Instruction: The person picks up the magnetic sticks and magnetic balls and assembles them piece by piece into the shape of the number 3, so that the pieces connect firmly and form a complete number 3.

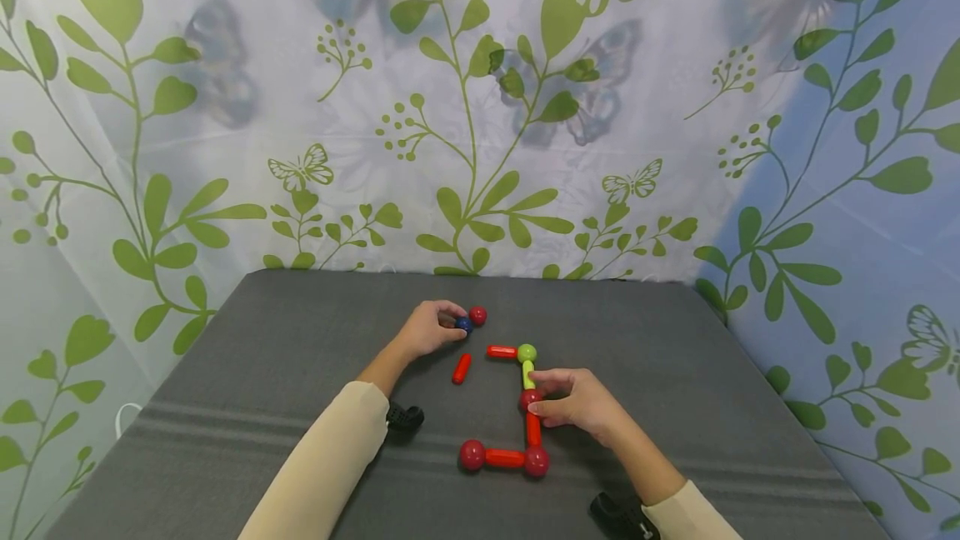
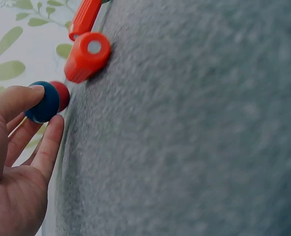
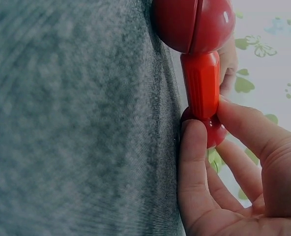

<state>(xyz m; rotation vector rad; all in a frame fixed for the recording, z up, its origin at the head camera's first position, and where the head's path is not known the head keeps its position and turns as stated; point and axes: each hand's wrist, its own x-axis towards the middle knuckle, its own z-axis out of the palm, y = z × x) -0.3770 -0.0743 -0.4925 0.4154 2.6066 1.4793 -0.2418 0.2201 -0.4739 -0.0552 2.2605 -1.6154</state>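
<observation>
Toward the back of the table, my left hand point(image 1: 429, 330) pinches a blue ball point(image 1: 464, 324) between thumb and fingers. Right beside it lies a red ball point(image 1: 477, 315). My right hand point(image 1: 581, 401) grips the middle red ball point(image 1: 530, 398) of a ball-and-stick chain by thumb and fingertips. From that ball a green stick point(image 1: 528, 373) runs back to a green ball point(image 1: 527, 353) with a red stick point(image 1: 502, 352) pointing left. Toward the front, another red stick point(image 3: 203, 83) joins a corner red ball point(image 1: 536, 461); a front stick point(image 1: 505, 458) links this to an end ball point(image 1: 472, 455).
A loose red stick point(image 1: 461, 368) lies between the left hand and the chain; the left wrist view shows a pale disc in its end. Grey cloth covers the table point(image 1: 300, 357). A leaf-patterned curtain point(image 1: 480, 148) hangs behind and at the sides.
</observation>
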